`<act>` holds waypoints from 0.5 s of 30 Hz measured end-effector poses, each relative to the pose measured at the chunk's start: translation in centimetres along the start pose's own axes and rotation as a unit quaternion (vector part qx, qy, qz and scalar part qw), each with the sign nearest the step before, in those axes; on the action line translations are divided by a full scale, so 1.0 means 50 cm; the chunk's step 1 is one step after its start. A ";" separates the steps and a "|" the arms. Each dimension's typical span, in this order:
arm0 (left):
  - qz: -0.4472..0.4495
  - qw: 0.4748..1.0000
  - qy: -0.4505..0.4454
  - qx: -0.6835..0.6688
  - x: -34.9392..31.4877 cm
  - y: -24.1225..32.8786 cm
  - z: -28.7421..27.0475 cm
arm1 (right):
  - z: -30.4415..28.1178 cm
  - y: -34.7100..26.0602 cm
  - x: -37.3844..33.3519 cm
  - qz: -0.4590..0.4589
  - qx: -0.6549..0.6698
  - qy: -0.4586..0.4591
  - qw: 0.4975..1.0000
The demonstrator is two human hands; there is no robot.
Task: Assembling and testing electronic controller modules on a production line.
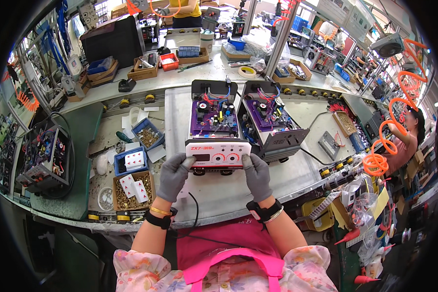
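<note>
Both my gloved hands grip a white front panel with red print, a dark display window and two round dial scales. My left hand pinches its left end, thumb on the face. My right hand holds the right end the same way. The panel sits against the near side of an open electrical machine with a purple circuit board; whether it is fastened there cannot be told. Close on the right stands a second open machine with a dark front plate, turned at an angle.
On the left are blue bins, a cardboard box of brass parts with white labels on top, and another open machine. A black cable crosses the near edge. Orange coiled hoses hang right, where another person works.
</note>
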State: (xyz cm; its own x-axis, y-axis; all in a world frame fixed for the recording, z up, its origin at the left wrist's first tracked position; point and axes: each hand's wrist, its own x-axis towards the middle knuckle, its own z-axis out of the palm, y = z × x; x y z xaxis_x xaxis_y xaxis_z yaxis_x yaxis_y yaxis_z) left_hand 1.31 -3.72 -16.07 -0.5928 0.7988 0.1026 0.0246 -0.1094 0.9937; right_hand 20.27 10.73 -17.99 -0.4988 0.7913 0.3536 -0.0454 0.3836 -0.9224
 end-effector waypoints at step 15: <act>0.010 0.999 0.021 0.030 0.010 -0.003 0.002 | 0.010 0.010 0.011 -0.020 -0.006 0.022 1.000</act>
State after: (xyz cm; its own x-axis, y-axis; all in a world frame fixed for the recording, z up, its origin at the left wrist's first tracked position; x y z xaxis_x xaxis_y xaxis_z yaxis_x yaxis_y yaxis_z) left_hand 1.07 -3.27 -16.15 -0.6243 0.7715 0.1226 0.0855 -0.0885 0.9924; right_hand 19.53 11.14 -18.33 -0.4591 0.7949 0.3968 -0.0537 0.4210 -0.9055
